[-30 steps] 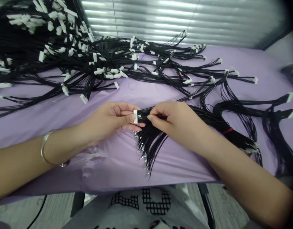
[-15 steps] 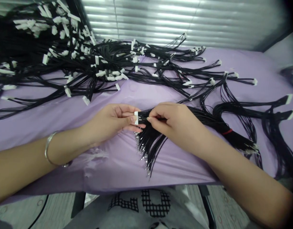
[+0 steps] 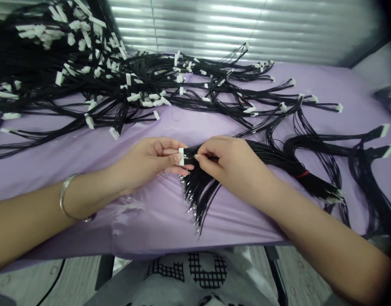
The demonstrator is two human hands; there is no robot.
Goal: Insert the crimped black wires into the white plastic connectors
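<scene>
Between the thumb and fingers of my left hand (image 3: 155,157) is a small white connector housing (image 3: 182,157). Black wires run into its right side. My right hand (image 3: 225,155) pinches a thin black wire close to the housing, its thumb and forefinger tips together. Beneath both hands lies a bundle of black wires (image 3: 200,187), their silvery metal terminals (image 3: 189,199) fanned out toward the front. Farther right, a red tie (image 3: 302,174) holds the bundle together. My right hand covers part of the bundle, and the tip of the pinched wire is hard to make out.
A large heap of black wires with white connectors (image 3: 147,103) spreads across the back and left of the purple-covered table (image 3: 144,229). More finished-looking cable strands (image 3: 329,144) lie at the right. Window blinds (image 3: 214,25) stand behind the table.
My right hand has shifted very slightly left, toward the white connector housing. My left hand keeps its hold on the housing, and the wire bundle lies as before.
</scene>
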